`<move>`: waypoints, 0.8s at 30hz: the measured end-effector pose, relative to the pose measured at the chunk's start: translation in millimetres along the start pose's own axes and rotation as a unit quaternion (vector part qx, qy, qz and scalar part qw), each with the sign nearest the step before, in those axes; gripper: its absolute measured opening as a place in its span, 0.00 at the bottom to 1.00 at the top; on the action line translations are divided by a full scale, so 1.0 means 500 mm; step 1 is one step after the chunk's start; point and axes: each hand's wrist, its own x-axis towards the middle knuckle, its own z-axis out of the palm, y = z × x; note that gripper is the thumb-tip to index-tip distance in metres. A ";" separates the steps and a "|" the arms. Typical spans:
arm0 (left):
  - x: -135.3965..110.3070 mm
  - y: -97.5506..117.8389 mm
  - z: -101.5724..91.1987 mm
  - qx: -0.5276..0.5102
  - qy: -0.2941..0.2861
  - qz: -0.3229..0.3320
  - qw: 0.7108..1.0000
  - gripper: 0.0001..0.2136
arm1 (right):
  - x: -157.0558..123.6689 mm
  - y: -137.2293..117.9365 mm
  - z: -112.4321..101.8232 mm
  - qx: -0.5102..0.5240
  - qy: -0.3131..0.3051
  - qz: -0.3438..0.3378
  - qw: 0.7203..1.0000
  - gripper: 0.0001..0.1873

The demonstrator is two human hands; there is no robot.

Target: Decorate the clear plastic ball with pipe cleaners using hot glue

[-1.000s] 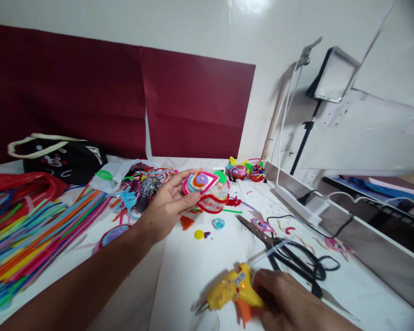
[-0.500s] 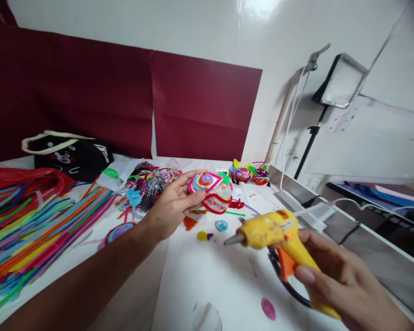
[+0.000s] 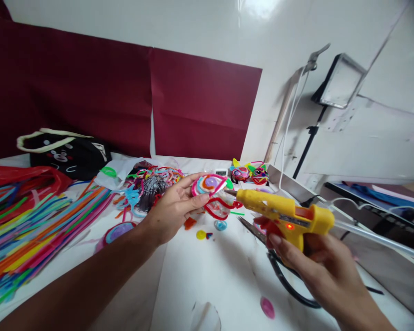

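My left hand (image 3: pixel 175 207) pinches the left edge of a colourful craft mask (image 3: pixel 212 185), which has a pink outline, a purple and orange swirl and red pipe cleaner trim. In my right hand (image 3: pixel 317 266) is a yellow hot glue gun (image 3: pixel 279 209) with a red light lit and a clear glue stick in its back. Its nozzle points left and is right by the mask's right side; whether it touches, I cannot tell. Black-handled scissors (image 3: pixel 290 285) lie on the table beneath the glue gun, partly hidden by my right hand.
Bundles of pipe cleaners (image 3: pixel 37 239) spread across the left. Behind them sit a black bag (image 3: pixel 67 156) and a tangled pile of scraps (image 3: pixel 155 188). Two finished-looking masks (image 3: pixel 250 172) stand at the back. A blue disc (image 3: pixel 221 225) and a pink oval (image 3: pixel 267 307) lie on the table.
My right hand has raised and turned the glue gun, bringing its nozzle up to the mask. In my left hand the mask has tilted slightly.
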 end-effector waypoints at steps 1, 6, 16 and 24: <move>0.000 -0.001 0.000 0.004 -0.003 0.004 1.000 0.21 | 0.000 0.003 0.001 0.005 -0.009 0.002 1.000 0.12; 0.003 -0.007 -0.002 0.017 -0.004 0.020 1.000 0.21 | -0.008 0.006 0.005 -0.010 0.001 -0.002 1.000 0.11; 0.003 -0.012 -0.001 0.028 -0.005 0.018 0.999 0.25 | -0.027 0.001 -0.027 -0.005 -0.038 0.094 0.995 0.12; 0.004 -0.011 -0.002 0.050 0.000 0.013 0.999 0.27 | -0.046 -0.030 -0.019 0.034 -0.054 0.219 0.974 0.16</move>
